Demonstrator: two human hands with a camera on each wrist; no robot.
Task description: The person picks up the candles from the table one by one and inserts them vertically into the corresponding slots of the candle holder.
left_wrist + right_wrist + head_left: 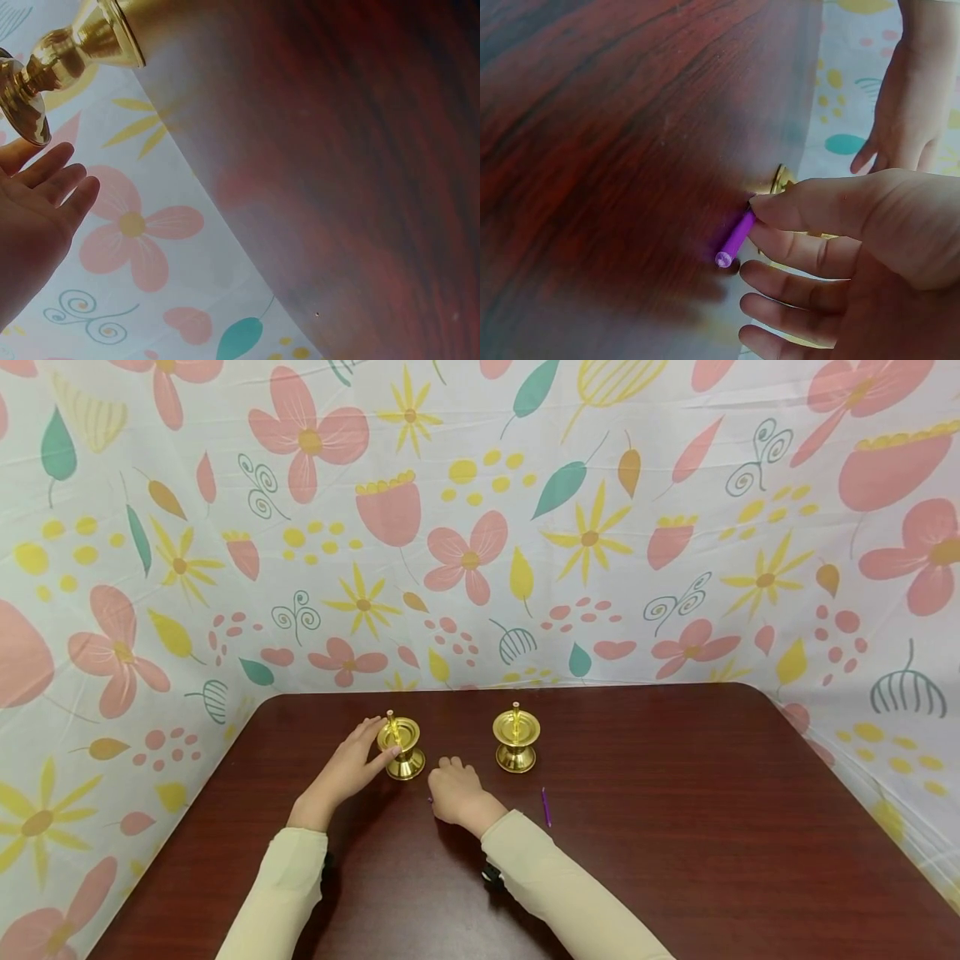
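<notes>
The left hand (347,768) rests against the nearer brass candle holder (400,747), its fingers (56,180) nearly straight and relaxed beside the cup rather than wrapped round it; the right hand (456,792) sits just beside the holder's base with thumb and forefinger pinching a slim purple candle (735,238), the other fingers loosely curled beneath. It looks as if the candle is being brought to the holder, and the step goes best if the left hand steadies the foot firmly against the tabletop (675,827) while the right lifts the candle upright and lowers it straight down over the central spike, since a thin wax stick is likely to snap or lean if pushed at an angle. The holder is polished gold-coloured metal, with a flared round foot, a narrow waisted stem and a shallow dish, smooth and reflective, so fingers may slip on it. A second holder (516,741) of the same make stands apart to the right, and another purple candle (547,807) lies flat on the wood near the right sleeve. The tabletop is dark reddish wood grain with a slight sheen and rounded corners; behind it hangs a glossy floral sheet (480,527) in pink, yellow and teal.
</notes>
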